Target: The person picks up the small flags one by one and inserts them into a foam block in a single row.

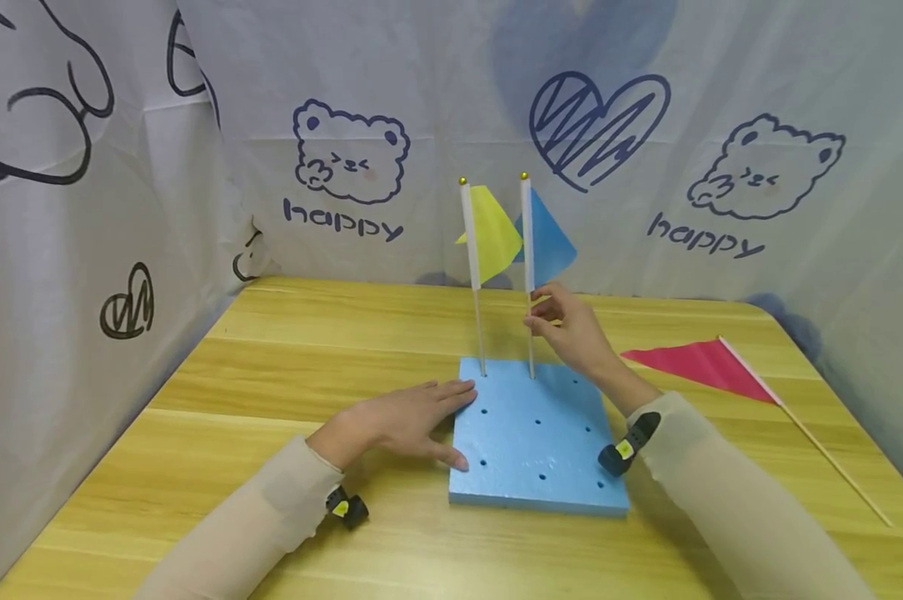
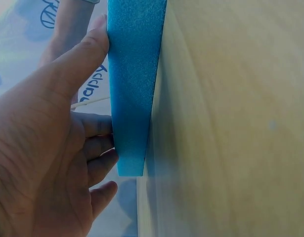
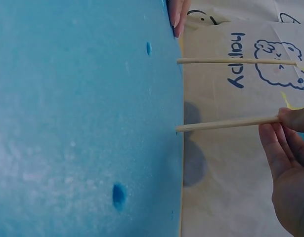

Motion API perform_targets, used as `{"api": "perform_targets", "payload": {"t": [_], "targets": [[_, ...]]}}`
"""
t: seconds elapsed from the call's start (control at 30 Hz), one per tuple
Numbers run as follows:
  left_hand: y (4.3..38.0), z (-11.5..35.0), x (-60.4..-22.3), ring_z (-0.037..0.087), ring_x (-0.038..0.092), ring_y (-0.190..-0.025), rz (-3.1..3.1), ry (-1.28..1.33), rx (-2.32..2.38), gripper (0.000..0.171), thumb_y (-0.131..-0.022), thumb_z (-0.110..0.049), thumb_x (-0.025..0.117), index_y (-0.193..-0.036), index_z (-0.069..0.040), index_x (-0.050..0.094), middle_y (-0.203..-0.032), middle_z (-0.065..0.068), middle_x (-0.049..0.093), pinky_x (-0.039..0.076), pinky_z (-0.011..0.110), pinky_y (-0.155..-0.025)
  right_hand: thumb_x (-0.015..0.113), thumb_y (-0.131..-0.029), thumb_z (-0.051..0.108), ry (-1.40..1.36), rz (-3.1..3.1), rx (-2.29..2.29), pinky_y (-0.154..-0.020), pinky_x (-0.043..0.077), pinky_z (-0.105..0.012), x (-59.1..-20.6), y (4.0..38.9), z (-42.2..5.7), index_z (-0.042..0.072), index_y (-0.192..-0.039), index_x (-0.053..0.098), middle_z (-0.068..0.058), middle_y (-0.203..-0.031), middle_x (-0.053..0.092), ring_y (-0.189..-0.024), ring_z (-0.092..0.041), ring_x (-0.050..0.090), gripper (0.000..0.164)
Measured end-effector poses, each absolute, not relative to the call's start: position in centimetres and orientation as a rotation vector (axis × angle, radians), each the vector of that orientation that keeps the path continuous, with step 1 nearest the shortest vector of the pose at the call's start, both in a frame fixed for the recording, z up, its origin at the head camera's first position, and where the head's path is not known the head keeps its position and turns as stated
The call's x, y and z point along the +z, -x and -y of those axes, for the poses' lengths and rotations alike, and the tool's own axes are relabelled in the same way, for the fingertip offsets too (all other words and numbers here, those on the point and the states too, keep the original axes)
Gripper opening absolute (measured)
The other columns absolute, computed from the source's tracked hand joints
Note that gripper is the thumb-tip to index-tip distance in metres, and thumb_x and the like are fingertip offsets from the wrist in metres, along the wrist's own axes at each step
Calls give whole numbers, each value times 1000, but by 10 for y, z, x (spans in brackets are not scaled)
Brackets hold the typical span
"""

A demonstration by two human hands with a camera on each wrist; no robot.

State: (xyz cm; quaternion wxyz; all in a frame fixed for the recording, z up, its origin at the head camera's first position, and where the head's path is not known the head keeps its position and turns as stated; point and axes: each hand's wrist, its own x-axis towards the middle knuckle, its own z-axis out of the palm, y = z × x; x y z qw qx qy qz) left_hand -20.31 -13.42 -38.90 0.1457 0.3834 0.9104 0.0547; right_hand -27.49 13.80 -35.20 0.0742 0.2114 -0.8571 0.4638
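Note:
A light blue foam board point(image 1: 515, 442) with rows of small holes lies flat on the table. In its back row a yellow flag point(image 1: 496, 237) stands upright on a thin wooden stick. Beside it is a blue flag point(image 1: 551, 242), its stick point(image 3: 226, 124) meeting the board at a back-row hole. My right hand point(image 1: 571, 329) pinches that stick just below the cloth, between thumb and fingers. Along the board's left edge my left hand point(image 1: 414, 421) rests with fingers extended, thumb and fingertips touching the edge point(image 2: 134, 89).
A red flag point(image 1: 710, 367) on a wooden stick lies on the table point(image 1: 286, 400) to the right of the board. Behind the table hangs a white cloth point(image 1: 466, 100) printed with bears and hearts. Both wrists wear small black cameras.

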Motion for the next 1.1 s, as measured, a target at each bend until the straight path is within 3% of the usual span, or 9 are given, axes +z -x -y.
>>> {"api": "perform_targets", "payload": {"t": [1.1], "targets": [[202, 134, -384, 20, 12, -148, -2603, -1105, 196, 108, -80, -82, 45, -159, -16, 12, -164, -1, 7, 16, 40, -118, 65, -96, 14, -559, 2689, 1363, -84, 57, -43, -355, 273, -148, 6, -124, 54, -14, -107, 66, -98, -28, 65, 31]]}}
